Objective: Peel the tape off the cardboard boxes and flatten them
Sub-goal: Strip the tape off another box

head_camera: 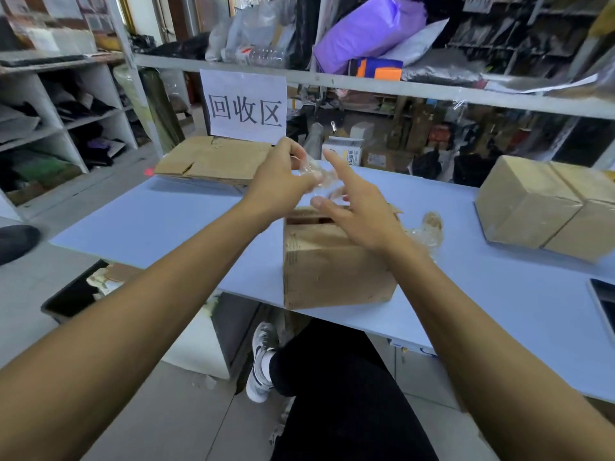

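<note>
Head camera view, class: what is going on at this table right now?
A person is stripping tape from cardboard boxes. The left hand pinches a crumpled wad of clear tape above the open box, while the right hand is spread open beside it. More balled tape lies on the blue table. A flattened box lies behind, and taped boxes wait at right.

Bare forearms, black trousers (349, 394), grey-white sneaker (263, 361) over white sock (266, 362).

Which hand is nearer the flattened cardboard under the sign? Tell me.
Left. The left hand, gripping crumpled tape, hovers just beside the flattened cardboard; the right hand is farther, over the open box.
</note>
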`<state>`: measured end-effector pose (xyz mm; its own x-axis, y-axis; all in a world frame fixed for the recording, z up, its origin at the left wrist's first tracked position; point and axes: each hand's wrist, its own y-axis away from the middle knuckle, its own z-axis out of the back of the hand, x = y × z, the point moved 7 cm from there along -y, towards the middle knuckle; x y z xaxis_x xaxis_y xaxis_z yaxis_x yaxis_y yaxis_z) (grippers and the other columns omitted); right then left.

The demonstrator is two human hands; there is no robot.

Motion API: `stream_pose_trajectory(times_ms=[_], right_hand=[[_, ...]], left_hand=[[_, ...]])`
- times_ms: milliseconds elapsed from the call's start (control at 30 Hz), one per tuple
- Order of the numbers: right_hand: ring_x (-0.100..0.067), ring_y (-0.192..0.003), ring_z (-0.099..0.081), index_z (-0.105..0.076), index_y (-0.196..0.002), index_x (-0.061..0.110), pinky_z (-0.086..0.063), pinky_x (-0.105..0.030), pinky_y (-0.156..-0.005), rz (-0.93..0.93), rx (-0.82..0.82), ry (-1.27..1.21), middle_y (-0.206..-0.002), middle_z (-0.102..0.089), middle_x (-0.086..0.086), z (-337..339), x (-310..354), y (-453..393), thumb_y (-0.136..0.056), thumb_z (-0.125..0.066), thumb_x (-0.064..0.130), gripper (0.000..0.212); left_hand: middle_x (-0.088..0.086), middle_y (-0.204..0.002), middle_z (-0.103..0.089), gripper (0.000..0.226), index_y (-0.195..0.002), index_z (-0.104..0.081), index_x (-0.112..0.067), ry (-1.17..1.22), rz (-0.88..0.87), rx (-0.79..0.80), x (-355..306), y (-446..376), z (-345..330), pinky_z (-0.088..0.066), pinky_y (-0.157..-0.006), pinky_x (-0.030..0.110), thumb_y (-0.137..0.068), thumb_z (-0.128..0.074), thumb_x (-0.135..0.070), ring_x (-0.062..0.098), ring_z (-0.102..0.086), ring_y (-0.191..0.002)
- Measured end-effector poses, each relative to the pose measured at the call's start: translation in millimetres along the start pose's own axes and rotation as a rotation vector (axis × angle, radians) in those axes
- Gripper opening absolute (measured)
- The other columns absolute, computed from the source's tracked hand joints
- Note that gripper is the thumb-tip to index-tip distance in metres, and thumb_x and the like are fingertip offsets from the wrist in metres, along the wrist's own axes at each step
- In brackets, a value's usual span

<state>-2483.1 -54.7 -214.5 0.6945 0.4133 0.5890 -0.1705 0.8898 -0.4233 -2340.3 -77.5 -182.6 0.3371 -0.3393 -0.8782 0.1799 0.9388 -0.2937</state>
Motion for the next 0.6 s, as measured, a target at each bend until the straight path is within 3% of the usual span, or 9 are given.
stream_pose_trajectory(times_ms=[100, 167, 300, 367, 433, 500, 567, 600], right_hand=[[-0.010, -0.111, -0.058, -0.031, -0.156, 0.033, -0.051, -0.037, -0.094, 0.072, -0.102, -0.007, -0.135, -0.059, 0.005, 9, 3, 4, -0.097, -0.061, 0.039, 0.067], [-0.013, -0.109, -0.060, -0.041, -0.152, 0.029, -0.053, -0.040, -0.090, 0.102, -0.161, -0.015, -0.132, -0.062, 0.004, 18, 3, 9, -0.094, -0.062, 0.035, 0.062], [-0.019, -0.091, -0.061, -0.048, -0.140, 0.032, -0.054, -0.048, -0.079, 0.061, -0.212, 0.107, -0.119, -0.062, 0.003, 40, -6, 16, -0.090, -0.052, 0.036, 0.050], [-0.023, -0.091, -0.060, -0.047, -0.140, 0.029, -0.053, -0.046, -0.077, 0.033, -0.195, 0.239, -0.116, -0.057, -0.001, 51, -12, 23, -0.093, -0.055, 0.038, 0.048], [-0.024, -0.083, -0.058, -0.051, -0.138, 0.025, -0.050, -0.040, -0.073, -0.052, -0.227, 0.325, -0.108, -0.047, -0.001, 72, -28, 33, -0.096, -0.062, 0.037, 0.045], [-0.025, -0.081, -0.056, -0.056, -0.128, 0.018, -0.047, -0.039, -0.074, -0.202, -0.286, 0.355, -0.105, -0.042, -0.002, 99, -55, 49, -0.093, -0.068, 0.040, 0.043], [-0.027, -0.084, -0.052, -0.054, -0.116, 0.012, -0.046, -0.040, -0.076, -0.349, -0.305, 0.347, -0.106, -0.041, -0.003, 116, -82, 66, -0.086, -0.075, 0.046, 0.050], [-0.025, -0.086, -0.050, -0.051, -0.114, 0.010, -0.045, -0.039, -0.077, -0.406, -0.292, 0.327, -0.108, -0.040, -0.003, 119, -93, 74, -0.081, -0.079, 0.049, 0.058]], left_hand=[[-0.007, -0.114, -0.058, 0.028, -0.119, -0.054, -0.016, -0.076, -0.003, 0.150, -12, 6, -23, -0.046, -0.062, 0.010, -0.093, -0.060, -0.008, 0.011, -0.063, -0.098], [-0.012, -0.119, -0.058, 0.035, -0.126, -0.058, -0.017, -0.070, -0.031, 0.209, -20, 8, -31, -0.043, -0.071, 0.006, -0.093, -0.058, -0.006, 0.005, -0.056, -0.114], [-0.010, -0.129, -0.065, 0.037, -0.129, -0.062, -0.017, 0.047, -0.050, 0.325, -29, 15, -55, -0.046, -0.102, 0.021, -0.094, -0.057, -0.006, 0.002, -0.058, -0.121], [-0.009, -0.142, -0.055, 0.044, -0.138, -0.055, -0.020, -0.060, -0.072, 0.332, -33, 16, -68, -0.039, -0.101, 0.014, -0.096, -0.054, -0.008, 0.003, -0.047, -0.131], [-0.005, -0.150, -0.045, 0.051, -0.145, -0.045, -0.023, -0.129, -0.058, 0.284, -29, 15, -71, -0.035, -0.099, 0.022, -0.096, -0.057, -0.015, 0.010, -0.036, -0.141], [-0.005, -0.153, -0.042, 0.059, -0.148, -0.041, -0.029, -0.264, -0.067, 0.304, -21, 17, -76, -0.034, -0.105, 0.031, -0.092, -0.059, -0.039, 0.016, -0.031, -0.145], [-0.008, -0.154, -0.039, 0.079, -0.146, -0.040, -0.038, -0.614, -0.134, 0.485, -11, 32, -93, -0.028, -0.114, 0.049, -0.076, -0.049, -0.074, 0.022, -0.028, -0.145], [-0.008, -0.155, -0.036, 0.085, -0.145, -0.039, -0.040, -0.765, -0.160, 0.547, -5, 41, -100, -0.023, -0.116, 0.055, -0.071, -0.040, -0.082, 0.024, -0.027, -0.144]])
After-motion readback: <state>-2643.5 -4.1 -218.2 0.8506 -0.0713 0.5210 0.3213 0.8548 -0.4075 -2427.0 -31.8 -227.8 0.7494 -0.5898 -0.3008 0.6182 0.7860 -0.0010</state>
